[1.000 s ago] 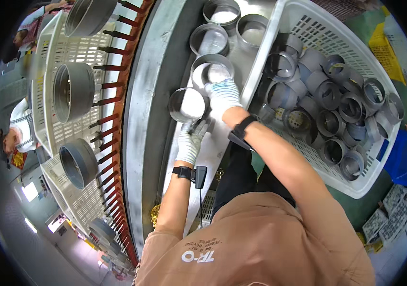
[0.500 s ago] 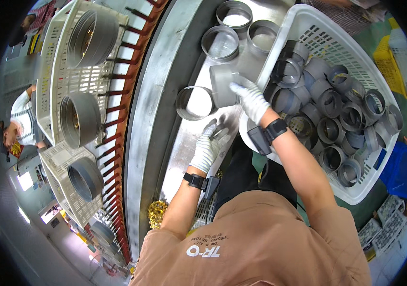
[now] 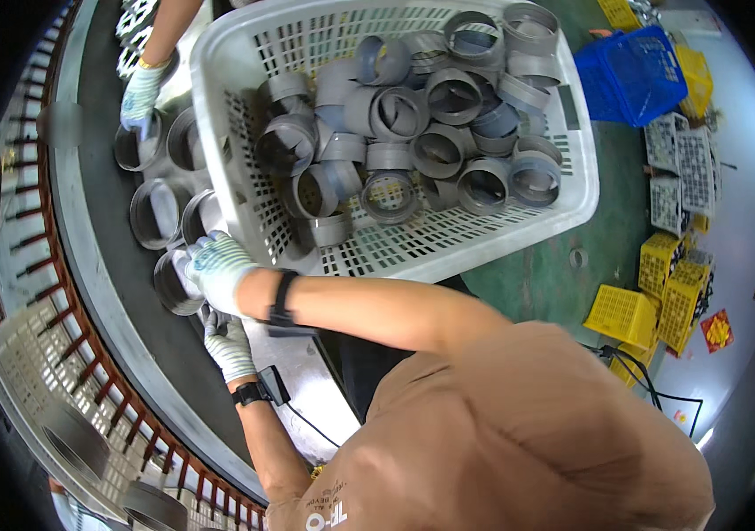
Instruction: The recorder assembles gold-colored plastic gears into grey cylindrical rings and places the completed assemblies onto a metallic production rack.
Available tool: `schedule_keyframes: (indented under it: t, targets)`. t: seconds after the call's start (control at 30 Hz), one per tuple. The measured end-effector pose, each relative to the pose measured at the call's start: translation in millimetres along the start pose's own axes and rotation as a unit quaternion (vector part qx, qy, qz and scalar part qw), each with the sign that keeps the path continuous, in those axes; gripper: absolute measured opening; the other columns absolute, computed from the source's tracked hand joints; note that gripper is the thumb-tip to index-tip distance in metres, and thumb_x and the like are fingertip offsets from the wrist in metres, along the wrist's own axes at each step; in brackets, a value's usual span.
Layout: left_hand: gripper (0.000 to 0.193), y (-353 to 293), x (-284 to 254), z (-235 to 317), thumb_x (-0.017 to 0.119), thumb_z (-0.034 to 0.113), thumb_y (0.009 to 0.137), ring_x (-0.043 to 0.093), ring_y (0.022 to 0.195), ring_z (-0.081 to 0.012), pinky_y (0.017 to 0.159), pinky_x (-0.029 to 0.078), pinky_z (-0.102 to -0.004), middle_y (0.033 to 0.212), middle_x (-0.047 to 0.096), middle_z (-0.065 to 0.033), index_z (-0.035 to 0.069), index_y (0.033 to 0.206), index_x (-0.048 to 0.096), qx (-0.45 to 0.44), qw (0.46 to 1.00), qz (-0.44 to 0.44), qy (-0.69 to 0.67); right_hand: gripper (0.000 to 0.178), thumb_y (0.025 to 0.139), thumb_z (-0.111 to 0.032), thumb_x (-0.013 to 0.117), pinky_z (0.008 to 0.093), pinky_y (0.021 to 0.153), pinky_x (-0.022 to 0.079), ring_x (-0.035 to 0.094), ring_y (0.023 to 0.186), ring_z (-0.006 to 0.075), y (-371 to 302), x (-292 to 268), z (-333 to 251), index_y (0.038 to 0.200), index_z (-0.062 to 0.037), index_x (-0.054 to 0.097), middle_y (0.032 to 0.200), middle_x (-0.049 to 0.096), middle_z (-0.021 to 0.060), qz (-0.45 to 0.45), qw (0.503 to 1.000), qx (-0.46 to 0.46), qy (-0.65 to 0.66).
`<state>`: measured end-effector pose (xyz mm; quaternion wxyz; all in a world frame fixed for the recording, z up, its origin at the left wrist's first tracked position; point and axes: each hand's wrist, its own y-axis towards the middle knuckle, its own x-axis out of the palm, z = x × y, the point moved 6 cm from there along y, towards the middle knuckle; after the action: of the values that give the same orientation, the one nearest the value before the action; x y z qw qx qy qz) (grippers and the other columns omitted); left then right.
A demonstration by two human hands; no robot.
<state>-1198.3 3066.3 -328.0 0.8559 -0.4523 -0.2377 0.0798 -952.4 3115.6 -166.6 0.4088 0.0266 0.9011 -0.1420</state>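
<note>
Several grey rings stand in a cluster on the metal work surface along the left of the white basket. My right hand [image 3: 220, 273], in a white glove, reaches across to the nearest grey ring [image 3: 176, 288], its fingers closed on the rim. Just below it my left hand [image 3: 229, 348], also gloved, has its fingers stretched out by the ring's lower edge; whether they touch it is hard to see. Beyond stand another grey ring [image 3: 154, 214] and one partly behind the basket's edge [image 3: 205, 215]. A co-worker's gloved hand [image 3: 140, 97] is at a farther grey ring [image 3: 134, 149].
The white basket [image 3: 583, 168] is heaped with grey rings. At the left runs a rail with a row of dark reddish prongs [image 3: 68, 270], beside a light crate [image 3: 28, 354]. A blue bin [image 3: 634, 75] and yellow crates [image 3: 622, 316] stand on the right.
My view has swung round toward the basket. My right hand has moved from a tilted ring beside the basket to the nearest standing ring. A co-worker's hand now shows at the far rings.
</note>
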Motion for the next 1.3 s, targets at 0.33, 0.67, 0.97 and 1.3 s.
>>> schedule_keyframes:
  t: [0.33, 0.67, 0.97, 1.3]
  targets:
    - [0.041, -208.2, 380.3, -154.3, 0.058, 0.011, 0.097, 0.061, 0.113, -0.0186, 0.103, 0.046, -0.0316, 0.123, 0.063, -0.0116, 0.001, 0.137, 0.053, -0.016, 0.743, -0.381, 0.550, 0.089, 0.072, -0.032, 0.082, 0.0485, 0.110, 0.040, 0.045, 0.136, 0.0364, -401.3, -300.1, 428.5, 0.149, -0.0136, 0.040, 0.148, 0.045, 0.0202, 0.030, 0.851, 0.481, -0.207]
    - [0.084, -195.1, 425.5, -493.8, 0.076, 0.012, 0.079, 0.040, 0.138, -0.0431, 0.115, 0.037, -0.0455, 0.153, 0.036, -0.0240, 0.019, 0.152, 0.035, 0.085, 0.352, -0.508, 0.782, 0.071, 0.077, 0.000, 0.059, 0.0414, 0.110, 0.043, 0.051, 0.130, 0.0391, -482.8, -280.4, 548.6, 0.146, -0.0117, 0.044, 0.139, 0.054, 0.0244, -0.048, 0.873, 0.484, 0.042]
    - [0.052, -165.1, 446.9, -500.9, 0.064, 0.013, 0.084, 0.063, 0.113, -0.0359, 0.093, 0.053, -0.0447, 0.125, 0.065, -0.0179, 0.013, 0.136, 0.057, 0.124, 0.214, -0.484, 0.839, 0.065, 0.076, 0.003, 0.053, 0.0426, 0.103, 0.048, 0.058, 0.120, 0.0420, -520.4, -327.4, 489.4, 0.140, -0.0083, 0.049, 0.127, 0.060, 0.0261, 0.153, 0.899, 0.382, 0.148]
    - [0.039, -160.4, 400.9, -171.7, 0.059, 0.015, 0.094, 0.065, 0.065, -0.0238, 0.063, 0.056, -0.0372, 0.089, 0.070, -0.0137, 0.003, 0.131, 0.059, 0.070, 0.774, -0.164, 0.607, 0.068, 0.074, 0.006, 0.054, 0.0417, 0.109, 0.043, 0.057, 0.125, 0.0366, -321.7, -382.8, 367.0, 0.141, -0.0020, 0.048, 0.134, 0.059, 0.0195, 0.154, 0.954, 0.176, 0.189]
